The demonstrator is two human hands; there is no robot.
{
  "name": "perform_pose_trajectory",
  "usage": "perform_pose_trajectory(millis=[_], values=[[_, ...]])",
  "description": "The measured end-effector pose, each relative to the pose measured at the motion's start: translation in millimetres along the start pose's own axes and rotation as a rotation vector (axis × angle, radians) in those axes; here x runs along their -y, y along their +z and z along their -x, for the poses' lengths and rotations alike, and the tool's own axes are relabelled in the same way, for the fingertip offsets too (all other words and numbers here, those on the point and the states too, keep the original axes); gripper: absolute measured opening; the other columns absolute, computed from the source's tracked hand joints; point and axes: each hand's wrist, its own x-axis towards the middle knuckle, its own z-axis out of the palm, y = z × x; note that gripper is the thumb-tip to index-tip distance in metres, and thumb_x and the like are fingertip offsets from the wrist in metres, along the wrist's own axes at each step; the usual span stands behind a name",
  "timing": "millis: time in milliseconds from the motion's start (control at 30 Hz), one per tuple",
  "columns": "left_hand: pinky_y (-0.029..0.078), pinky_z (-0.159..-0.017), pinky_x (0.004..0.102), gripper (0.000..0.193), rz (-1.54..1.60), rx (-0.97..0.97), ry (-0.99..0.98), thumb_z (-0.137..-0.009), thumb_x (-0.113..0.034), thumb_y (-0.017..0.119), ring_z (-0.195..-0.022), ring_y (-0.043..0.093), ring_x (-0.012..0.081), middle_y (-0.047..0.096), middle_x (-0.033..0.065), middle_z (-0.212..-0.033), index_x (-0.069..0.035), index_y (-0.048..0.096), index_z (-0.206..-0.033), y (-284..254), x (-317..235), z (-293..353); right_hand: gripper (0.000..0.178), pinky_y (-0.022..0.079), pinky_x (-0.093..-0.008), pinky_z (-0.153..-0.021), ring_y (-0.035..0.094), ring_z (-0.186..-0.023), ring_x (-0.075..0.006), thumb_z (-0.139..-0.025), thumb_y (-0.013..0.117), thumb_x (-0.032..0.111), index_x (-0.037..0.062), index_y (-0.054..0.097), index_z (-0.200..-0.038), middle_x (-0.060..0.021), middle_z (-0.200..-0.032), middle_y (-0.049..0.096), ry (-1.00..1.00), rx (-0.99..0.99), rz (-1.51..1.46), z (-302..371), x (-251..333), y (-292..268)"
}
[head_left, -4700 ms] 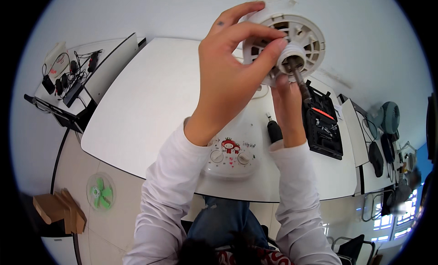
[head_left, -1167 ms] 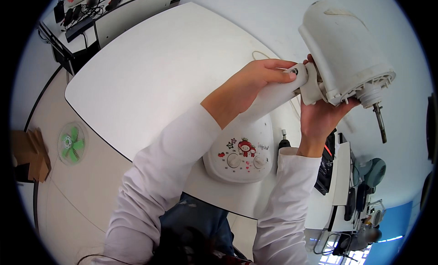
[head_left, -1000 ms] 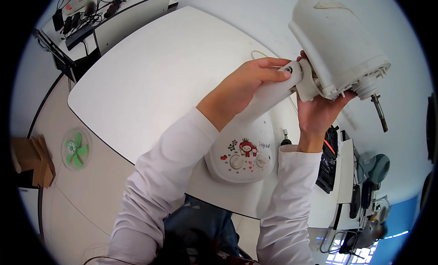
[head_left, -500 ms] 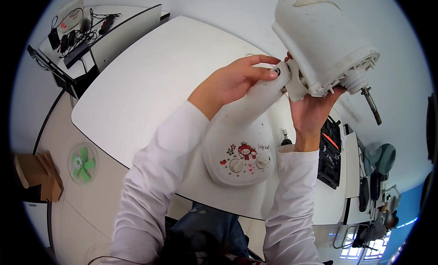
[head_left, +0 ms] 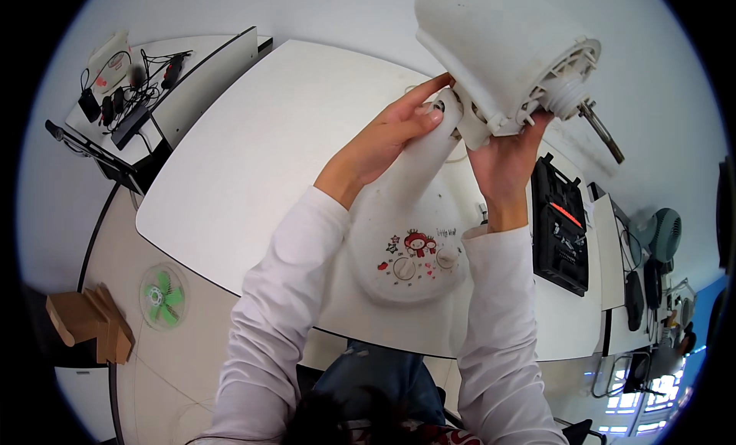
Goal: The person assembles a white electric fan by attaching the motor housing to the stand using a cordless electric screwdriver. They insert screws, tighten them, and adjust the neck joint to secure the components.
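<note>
A white desk fan without its blades or guard stands on the white table (head_left: 253, 161). Its round base (head_left: 410, 253) carries knobs and a red cartoon picture. The white motor housing (head_left: 498, 54) is tipped up, its metal shaft (head_left: 600, 131) pointing right. My right hand (head_left: 506, 157) grips the underside of the housing near the neck. My left hand (head_left: 391, 131) rests on the fan's neck (head_left: 425, 150), fingertips at the joint below the housing.
A black tool case (head_left: 560, 226) lies open to the right of the base. A side desk at upper left holds cables and chargers (head_left: 123, 100). On the floor sit a small green fan (head_left: 162, 295) and cardboard boxes (head_left: 84, 322). More fans stand at far right (head_left: 659, 234).
Earlier the front guard ring was on the motor; now it is gone. Over the last second the housing has come closer and tilted, while both hands stayed at the neck.
</note>
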Motion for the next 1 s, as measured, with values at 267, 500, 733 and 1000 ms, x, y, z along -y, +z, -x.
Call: perform_pose_trajectory(millis=[267, 500, 733, 1000], values=[[0.034, -0.1, 0.0291, 0.06, -0.006, -0.234, 0.139, -0.09, -0.023, 0.052, -0.123, 0.041, 0.0176, 0.038, 0.0081, -0.139, -0.007, 0.026, -0.143, 3.5, 3.0, -9.2, 0.07, 0.036, -0.0414, -0.101, 0.041, -0.123, -0.0252, -0.088, 0.037, 0.062, 0.0118, 0.033, -0.136, -0.0061, -0.134, 0.042, 0.203, 0.119, -0.277, -49.7, -18.2, -14.0], [0.029, -0.104, 0.0311, 0.059, -0.216, -0.533, 0.499, -0.09, -0.018, 0.051, -0.128, 0.036, 0.0227, 0.037, 0.0146, -0.14, 0.004, 0.026, -0.139, 13.4, 20.8, -15.6, 0.07, 0.039, -0.0466, -0.096, 0.045, -0.118, -0.0279, -0.084, 0.04, 0.066, 0.0158, 0.041, -0.132, -0.0055, -0.13, 0.047, 0.408, 0.178, -0.49, -82.9, -39.5, -15.4], [0.026, -0.105, 0.0314, 0.061, -0.287, -0.533, 0.435, -0.088, -0.015, 0.055, -0.131, 0.031, 0.0221, 0.035, 0.0157, -0.141, 0.005, 0.027, -0.138, 24.5, 19.7, -10.1, 0.066, 0.039, -0.0526, -0.093, 0.046, -0.112, -0.0349, -0.079, 0.046, 0.058, 0.0101, 0.047, -0.125, -0.0131, -0.122, 0.051, 0.367, 0.218, -0.739, -82.0, -76.8, -53.1], [0.029, -0.102, 0.033, 0.069, -0.278, -0.413, 0.168, -0.083, -0.02, 0.062, -0.126, 0.04, 0.0218, 0.041, 0.0152, -0.137, 0.004, 0.028, -0.139, 7.9, -5.3, -4.6, 0.077, 0.041, -0.0519, -0.09, 0.047, -0.105, -0.0395, -0.074, 0.046, 0.065, 0.0074, 0.045, -0.125, -0.0203, -0.117, 0.05, 0.292, 0.21, -0.811, -72.5, -76.9, -42.6]])
